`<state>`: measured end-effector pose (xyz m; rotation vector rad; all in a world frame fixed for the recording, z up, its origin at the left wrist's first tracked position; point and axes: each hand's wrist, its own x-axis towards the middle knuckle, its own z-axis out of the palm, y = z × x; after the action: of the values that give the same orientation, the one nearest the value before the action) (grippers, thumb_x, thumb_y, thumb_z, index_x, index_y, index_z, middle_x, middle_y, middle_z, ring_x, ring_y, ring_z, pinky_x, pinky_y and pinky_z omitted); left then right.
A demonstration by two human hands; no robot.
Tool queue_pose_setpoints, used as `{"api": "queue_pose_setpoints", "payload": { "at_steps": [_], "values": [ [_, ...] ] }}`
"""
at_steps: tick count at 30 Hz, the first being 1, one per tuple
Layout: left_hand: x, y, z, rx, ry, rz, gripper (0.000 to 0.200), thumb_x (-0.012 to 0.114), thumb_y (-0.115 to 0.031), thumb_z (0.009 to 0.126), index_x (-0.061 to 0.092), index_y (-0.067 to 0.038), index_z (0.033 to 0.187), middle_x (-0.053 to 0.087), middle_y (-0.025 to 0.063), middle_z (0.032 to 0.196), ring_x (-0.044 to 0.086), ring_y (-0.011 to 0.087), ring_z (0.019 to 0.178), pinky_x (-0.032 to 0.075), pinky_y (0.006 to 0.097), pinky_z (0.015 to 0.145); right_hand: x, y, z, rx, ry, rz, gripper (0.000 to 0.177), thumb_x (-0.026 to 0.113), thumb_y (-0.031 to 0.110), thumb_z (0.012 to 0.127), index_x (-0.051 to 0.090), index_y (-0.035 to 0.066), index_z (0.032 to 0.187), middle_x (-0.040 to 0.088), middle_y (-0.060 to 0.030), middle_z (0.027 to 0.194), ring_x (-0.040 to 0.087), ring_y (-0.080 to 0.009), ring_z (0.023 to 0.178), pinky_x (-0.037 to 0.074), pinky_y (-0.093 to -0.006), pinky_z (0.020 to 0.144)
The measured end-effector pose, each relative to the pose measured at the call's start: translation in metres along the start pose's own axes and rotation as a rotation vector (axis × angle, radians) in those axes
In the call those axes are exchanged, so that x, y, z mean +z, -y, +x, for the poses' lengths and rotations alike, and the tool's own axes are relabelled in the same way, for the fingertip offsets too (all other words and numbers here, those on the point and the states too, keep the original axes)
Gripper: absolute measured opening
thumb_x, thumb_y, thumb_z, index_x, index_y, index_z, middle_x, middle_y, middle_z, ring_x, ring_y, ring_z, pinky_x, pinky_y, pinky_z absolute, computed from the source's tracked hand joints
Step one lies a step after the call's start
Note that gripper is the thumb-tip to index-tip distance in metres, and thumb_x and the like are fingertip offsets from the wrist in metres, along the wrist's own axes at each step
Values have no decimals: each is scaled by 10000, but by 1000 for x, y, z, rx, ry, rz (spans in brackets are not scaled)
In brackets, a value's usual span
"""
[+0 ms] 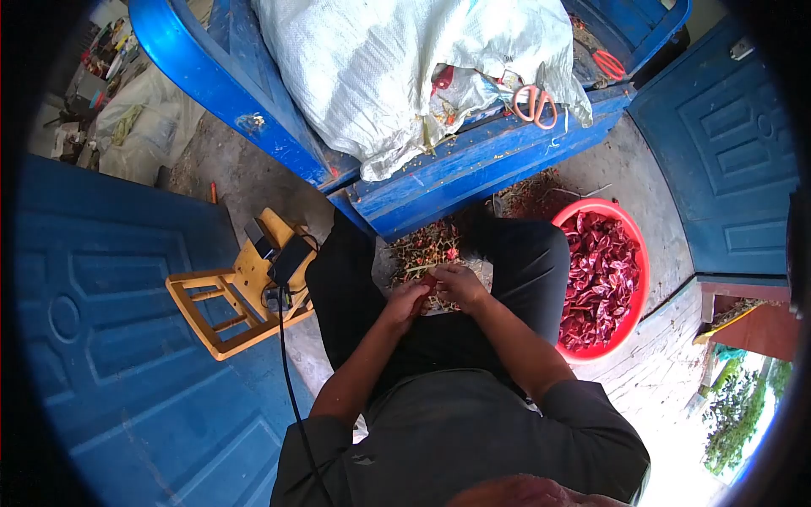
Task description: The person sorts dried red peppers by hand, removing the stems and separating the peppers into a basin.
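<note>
Between my knees, my left hand (pixel 405 304) is closed around a dark red chili pepper (pixel 428 284), which is partly hidden by the fingers. My right hand (pixel 460 286) meets it from the other side, fingers pinched together at the pepper's upper end. A thin pale yellow-green strip (pixel 420 268), perhaps a stem, sticks out to the left from the right fingertips. Below the hands, loose stems and red bits (pixel 422 245) litter the ground. To the right of my leg stands a red basin (pixel 642 291) full of dark red dried chili peppers (pixel 598 283).
A blue metal cart (pixel 481 173) stands ahead, bearing a white woven sack (pixel 363 76), pink-handled scissors (pixel 535 106) and red-handled scissors (pixel 608 64). At left, a wooden chair (pixel 224 308) carries black devices with a cable (pixel 287 363) running toward me. Blue doors (pixel 118 321) flank both sides.
</note>
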<state>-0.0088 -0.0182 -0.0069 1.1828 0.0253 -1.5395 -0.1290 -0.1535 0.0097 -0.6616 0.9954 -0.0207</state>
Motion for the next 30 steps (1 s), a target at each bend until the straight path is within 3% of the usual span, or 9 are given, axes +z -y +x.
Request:
{"api": "queue_pose_setpoints", "payload": {
  "at_steps": [4,10,13,15,16,18,30],
  "values": [
    [8,-6,-5,-4,-10,15,234,603,-189,943,611,-43,1126,638,23,856,578,107,641,474,255,562,-2,2,-2,9,-16,-59,250,709,321,925,677,73,943,652,-5,829,571,-91,677,476,-225,603],
    [10,-8,8,-25,7,14,179,595,-179,946,585,-59,1078,625,24,856,557,108,625,433,259,536,-5,-2,10,-232,-109,-122,216,688,291,938,689,77,914,657,-16,812,577,-106,679,488,-270,626],
    [20,-18,13,-31,77,-14,166,586,-190,951,583,-62,1056,585,-3,789,509,90,568,389,252,493,-3,8,11,-205,-157,-21,198,676,261,944,676,76,873,658,-21,801,592,-123,683,493,-290,639],
    [36,-24,11,-1,11,-38,122,559,-182,952,588,-68,985,533,-35,694,448,60,487,316,234,430,-5,17,4,-53,-43,273,222,606,240,990,674,46,908,671,-45,812,637,-161,722,518,-300,623],
    [43,-26,10,-3,12,-40,122,559,-182,952,588,-68,985,533,-35,694,448,60,487,316,234,430,-11,11,13,-52,-46,272,222,606,240,990,674,46,908,671,-45,812,637,-161,722,518,-300,623],
    [55,-29,10,13,44,-104,116,542,-180,936,588,-75,960,475,-56,649,402,50,472,283,221,416,-26,-5,38,-9,21,599,176,580,200,1007,648,60,924,644,-30,765,630,-157,697,521,-291,620],
    [66,-26,14,23,42,-56,139,544,-200,925,607,-78,905,370,-95,612,305,37,445,225,224,410,-49,0,43,32,70,662,204,555,242,1025,634,84,923,626,10,756,578,-82,642,515,-217,555]
  ]
}}
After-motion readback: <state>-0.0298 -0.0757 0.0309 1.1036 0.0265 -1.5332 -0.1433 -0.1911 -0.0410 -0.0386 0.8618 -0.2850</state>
